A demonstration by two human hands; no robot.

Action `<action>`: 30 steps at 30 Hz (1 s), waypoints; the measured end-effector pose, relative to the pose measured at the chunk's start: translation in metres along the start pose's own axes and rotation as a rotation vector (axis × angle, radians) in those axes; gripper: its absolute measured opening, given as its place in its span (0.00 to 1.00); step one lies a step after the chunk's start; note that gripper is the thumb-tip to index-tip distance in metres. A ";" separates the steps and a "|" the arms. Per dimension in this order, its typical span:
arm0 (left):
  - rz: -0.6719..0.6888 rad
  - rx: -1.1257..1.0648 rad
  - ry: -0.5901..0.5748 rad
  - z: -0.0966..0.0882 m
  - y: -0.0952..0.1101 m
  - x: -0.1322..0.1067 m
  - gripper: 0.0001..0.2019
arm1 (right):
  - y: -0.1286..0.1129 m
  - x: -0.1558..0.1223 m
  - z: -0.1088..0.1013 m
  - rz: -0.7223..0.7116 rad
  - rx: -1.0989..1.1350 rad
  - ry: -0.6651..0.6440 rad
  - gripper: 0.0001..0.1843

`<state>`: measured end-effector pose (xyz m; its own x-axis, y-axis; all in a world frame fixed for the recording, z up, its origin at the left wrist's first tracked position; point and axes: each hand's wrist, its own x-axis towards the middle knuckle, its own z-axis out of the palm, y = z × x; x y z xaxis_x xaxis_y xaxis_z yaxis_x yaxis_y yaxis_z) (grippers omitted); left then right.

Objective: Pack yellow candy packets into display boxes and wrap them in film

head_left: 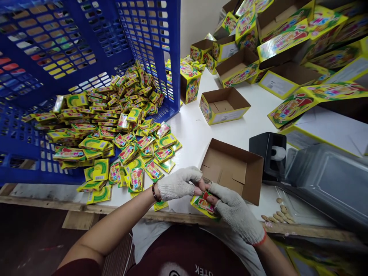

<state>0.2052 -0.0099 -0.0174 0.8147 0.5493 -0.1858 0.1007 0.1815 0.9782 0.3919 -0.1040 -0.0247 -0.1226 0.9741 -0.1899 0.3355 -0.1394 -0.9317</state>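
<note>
Both my hands wear white knitted gloves with bare fingertips. My left hand (179, 183) and my right hand (234, 212) meet at the table's near edge, fingers pinched together on a small stack of yellow-green candy packets (203, 203). Just behind them an open brown cardboard box (232, 168) lies tilted toward me, with nothing showing inside it. To the left, a heap of several such packets (115, 126) spills out of a tipped blue plastic crate (71, 46) onto the white table (195, 130).
Another open yellow-printed box (223, 105) stands farther back. Many folded and open printed cartons (287, 42) are piled at the back right. A black tape dispenser (270, 153) and a grey tray (324, 180) sit to the right. A wooden strip (86, 207) edges the table.
</note>
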 end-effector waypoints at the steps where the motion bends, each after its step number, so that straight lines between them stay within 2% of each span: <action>1: -0.038 -0.109 -0.005 0.002 -0.005 0.002 0.09 | -0.002 0.000 -0.001 0.004 0.006 0.006 0.21; 4: -0.128 -0.387 -0.035 0.008 -0.018 0.005 0.20 | -0.004 -0.002 -0.005 0.003 0.031 -0.019 0.21; 7: -0.130 -0.447 -0.028 0.013 -0.025 0.006 0.22 | 0.000 -0.005 -0.006 0.019 0.051 -0.029 0.19; 14: -0.157 -0.417 -0.004 0.012 -0.023 0.004 0.17 | 0.010 -0.007 -0.007 0.053 0.030 -0.029 0.21; 25: -0.071 -0.207 0.057 0.009 -0.021 0.004 0.16 | 0.014 -0.005 -0.009 0.080 -0.029 -0.022 0.20; 28: -0.008 -0.124 0.126 0.016 -0.024 0.002 0.16 | 0.015 -0.004 -0.009 0.076 -0.029 0.024 0.20; 30: 0.071 -0.053 0.237 0.024 -0.029 -0.002 0.16 | 0.017 -0.003 -0.010 0.076 -0.057 0.082 0.19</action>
<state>0.2143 -0.0362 -0.0430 0.6616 0.7369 -0.1392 0.0124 0.1749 0.9845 0.4067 -0.1078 -0.0365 -0.0189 0.9728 -0.2310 0.3935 -0.2052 -0.8961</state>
